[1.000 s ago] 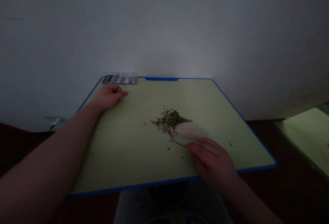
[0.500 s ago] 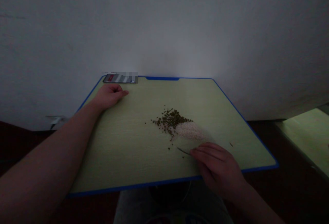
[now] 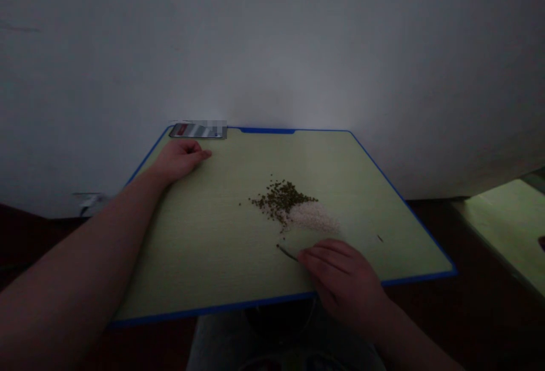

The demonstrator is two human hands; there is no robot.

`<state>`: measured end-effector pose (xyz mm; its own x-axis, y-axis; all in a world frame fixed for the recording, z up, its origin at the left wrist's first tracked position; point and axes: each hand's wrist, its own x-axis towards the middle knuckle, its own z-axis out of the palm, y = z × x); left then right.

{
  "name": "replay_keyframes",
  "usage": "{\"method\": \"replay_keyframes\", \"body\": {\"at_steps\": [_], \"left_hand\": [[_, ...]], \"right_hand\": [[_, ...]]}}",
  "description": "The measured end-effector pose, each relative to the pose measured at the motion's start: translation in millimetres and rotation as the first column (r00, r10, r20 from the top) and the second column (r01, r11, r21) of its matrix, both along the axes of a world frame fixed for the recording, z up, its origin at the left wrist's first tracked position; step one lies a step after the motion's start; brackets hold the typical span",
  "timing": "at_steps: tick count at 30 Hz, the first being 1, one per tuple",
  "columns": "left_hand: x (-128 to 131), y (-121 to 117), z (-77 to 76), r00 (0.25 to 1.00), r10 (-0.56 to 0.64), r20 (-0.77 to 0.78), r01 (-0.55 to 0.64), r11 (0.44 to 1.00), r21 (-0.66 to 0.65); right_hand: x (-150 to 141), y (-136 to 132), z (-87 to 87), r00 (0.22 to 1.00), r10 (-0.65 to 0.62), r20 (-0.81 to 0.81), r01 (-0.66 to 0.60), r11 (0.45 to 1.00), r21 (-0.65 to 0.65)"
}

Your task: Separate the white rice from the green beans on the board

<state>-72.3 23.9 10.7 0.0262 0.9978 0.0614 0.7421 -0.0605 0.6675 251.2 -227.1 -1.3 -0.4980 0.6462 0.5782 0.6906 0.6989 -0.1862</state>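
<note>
My right hand (image 3: 343, 272) is closed around a thin, dark, slightly curved tool (image 3: 288, 253) that looks like tweezers. Its tip meets a single small green bean (image 3: 277, 245) near the front of the table. Just beyond lie a loose pile of green beans (image 3: 283, 195) and, against its right side, a heap of pale grains like rice (image 3: 313, 216); some beans are mixed into the edge. My left hand (image 3: 181, 158) rests on the far left of the table, fingers curled and thumb sticking out, holding nothing that I can see.
The pale table (image 3: 204, 257) has a blue rim and stands against a wall. A phone (image 3: 198, 130) lies at its back left corner. One small dark sliver (image 3: 380, 239) is to the right. Another pale surface (image 3: 511, 223) shows at the far right.
My right hand has drawn back from the grain heap toward me, then moved left, bringing the tool's tip to the lone bean. My left hand has stayed put.
</note>
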Motion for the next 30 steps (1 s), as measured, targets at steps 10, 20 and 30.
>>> {"method": "replay_keyframes", "body": {"at_steps": [10, 20, 30], "left_hand": [[0, -2, 0.9, 1.0, -0.006, 0.006, 0.006, 1.0, -0.002], [0, -1, 0.3, 1.0, -0.008, 0.021, 0.008, 1.0, 0.001], [-3, 2, -3.5, 0.999, -0.014, 0.043, 0.014, 1.0, 0.001]], "right_hand": [[9, 1, -2.4, 0.988, -0.148, 0.033, 0.147, 0.989, 0.024], [21, 5, 3.0, 0.983, -0.177, -0.048, 0.177, 0.984, 0.005], [31, 2, 7.8, 0.984, -0.171, -0.057, 0.173, 0.985, 0.029]]}}
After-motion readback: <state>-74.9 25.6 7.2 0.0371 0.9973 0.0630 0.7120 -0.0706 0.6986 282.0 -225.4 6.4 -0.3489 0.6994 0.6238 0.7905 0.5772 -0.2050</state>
